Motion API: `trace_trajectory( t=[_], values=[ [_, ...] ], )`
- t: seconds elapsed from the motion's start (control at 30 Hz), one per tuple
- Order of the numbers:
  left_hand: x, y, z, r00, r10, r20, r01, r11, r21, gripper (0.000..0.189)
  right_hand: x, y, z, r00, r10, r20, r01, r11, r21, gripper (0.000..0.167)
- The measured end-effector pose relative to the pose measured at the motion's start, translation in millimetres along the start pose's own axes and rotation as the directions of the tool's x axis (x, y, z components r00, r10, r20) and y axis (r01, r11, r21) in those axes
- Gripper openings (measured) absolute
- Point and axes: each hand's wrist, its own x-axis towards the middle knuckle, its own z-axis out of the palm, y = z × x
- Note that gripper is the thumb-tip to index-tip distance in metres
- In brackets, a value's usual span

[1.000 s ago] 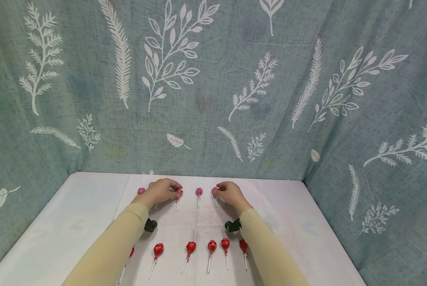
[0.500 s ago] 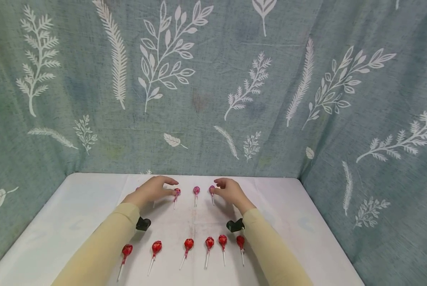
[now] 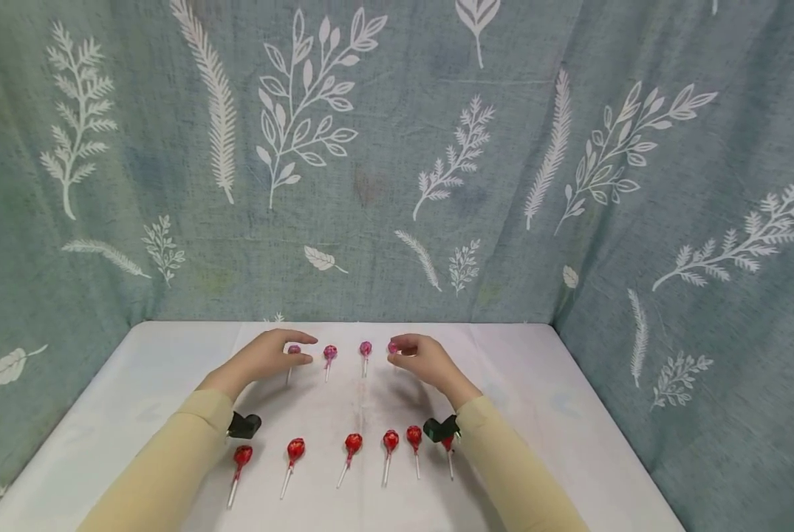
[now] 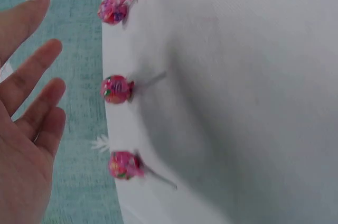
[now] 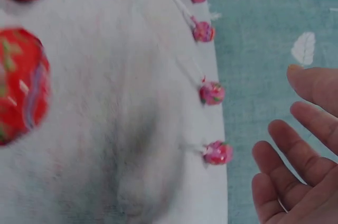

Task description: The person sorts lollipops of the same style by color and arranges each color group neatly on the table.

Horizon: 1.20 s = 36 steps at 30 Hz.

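My left hand point(image 3: 264, 357) hovers at the far left of a row of pink-wrapped lollipops, its fingers spread and holding nothing. A pink lollipop point(image 3: 294, 349) shows between its thumb and fingers in the head view, but the left wrist view puts the hand apart from the nearby lollipop point(image 4: 117, 89). Over the row's right end is my right hand point(image 3: 431, 360), fingers loosely bent. The rightmost lollipop point(image 3: 393, 347) appears beside its fingertips, while the right wrist view shows a gap between the hand point(image 5: 301, 160) and that lollipop point(image 5: 217, 152). Two more pink lollipops point(image 3: 330, 352) lie between the hands.
Several red-wrapped lollipops point(image 3: 353, 443) lie in a front row, sticks toward me; the rightmost point(image 3: 447, 443) is partly covered by the right wrist's black camera point(image 3: 441, 428). The white table point(image 3: 529, 414) ends at a green leaf-patterned curtain point(image 3: 370, 244) behind and at the sides.
My left hand has moved left, away from the second pink lollipop to the one left of it. The right hand stays at the rightmost pink lollipop. The head view has shifted slightly.
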Motion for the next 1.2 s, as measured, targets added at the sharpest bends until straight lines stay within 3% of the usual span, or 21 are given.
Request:
trace_trajectory(
  t=[0.17, 0.53, 0.7, 0.87, 1.2],
  values=[
    [-16.4, -6.5, -6.6, 1.0, 0.013, -0.016, -0.013, 1.0, -0.009, 0.049, -13.1, -7, 3, 0.999, -0.033, 0.016, 0.033, 0.999, 0.015, 0.045],
    [-55.7, -12.6, -15.9, 1.0, 0.004, -0.029, -0.007, 0.992, -0.128, 0.05, -35.7, -26, 17, 0.998, -0.063, 0.024, 0.062, 0.996, 0.058, 0.04],
    [-81.0, -19.8, -15.6, 0.999, -0.02, -0.046, 0.013, 0.986, -0.166, 0.055, -46.0, -31, 32, 0.995, -0.081, 0.051, 0.077, 0.994, 0.076, 0.039],
    [-103.3, -30.1, -8.7, 0.997, -0.022, -0.07, 0.007, 0.977, -0.213, 0.048, -52.5, -29, 48, 0.993, -0.093, 0.068, 0.087, 0.993, 0.08, 0.038],
    [-138.4, -41.3, -4.3, 0.993, -0.11, -0.035, 0.098, 0.962, -0.256, 0.049, -58.5, -42, 78, 0.987, -0.111, 0.118, 0.109, 0.994, 0.024, 0.041]
  ],
)
